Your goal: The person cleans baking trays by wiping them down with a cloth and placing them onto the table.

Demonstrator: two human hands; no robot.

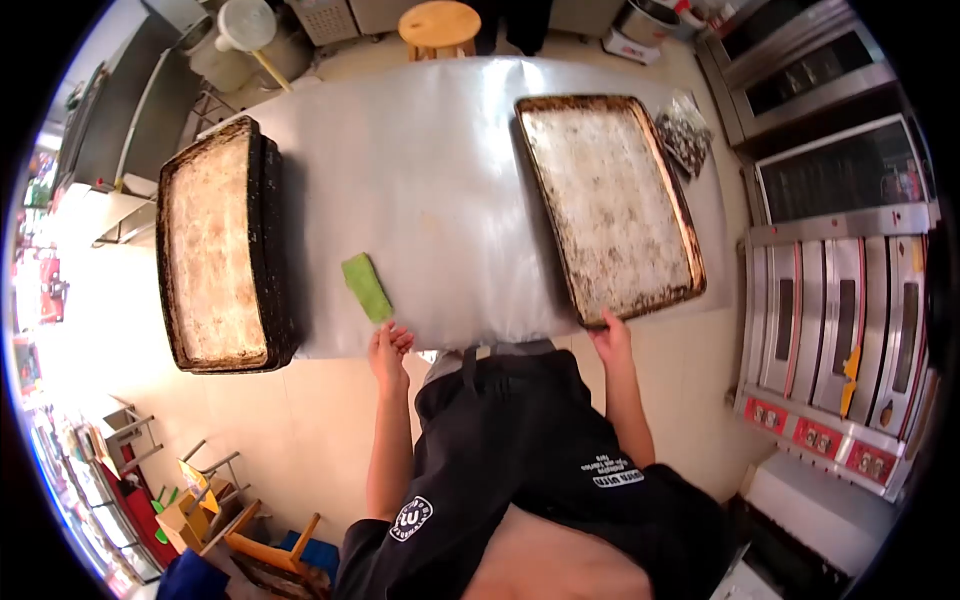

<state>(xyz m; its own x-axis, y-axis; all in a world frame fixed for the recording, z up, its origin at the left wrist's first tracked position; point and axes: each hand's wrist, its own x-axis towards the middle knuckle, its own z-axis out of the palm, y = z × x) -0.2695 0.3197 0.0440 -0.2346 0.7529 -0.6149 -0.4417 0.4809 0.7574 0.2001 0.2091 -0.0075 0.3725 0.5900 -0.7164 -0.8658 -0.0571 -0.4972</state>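
Presently, right tray (612, 200): probably stiff; best held by rims.
Right hand (613, 338): gripping near rim.
Left hand (388, 356): loosely open beside cloth (367, 287).

I get blown-out light at left and white glare on the far tabletop (430, 130). Soft shadow borders the right tray (612, 200). My view bends strongly towards blackened corners.

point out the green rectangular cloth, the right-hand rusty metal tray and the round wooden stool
Green rectangular cloth (368, 287): head view, middle of its top
Right-hand rusty metal tray (610, 200): head view, bare flat middle
Round wooden stool (438, 22): head view, seat
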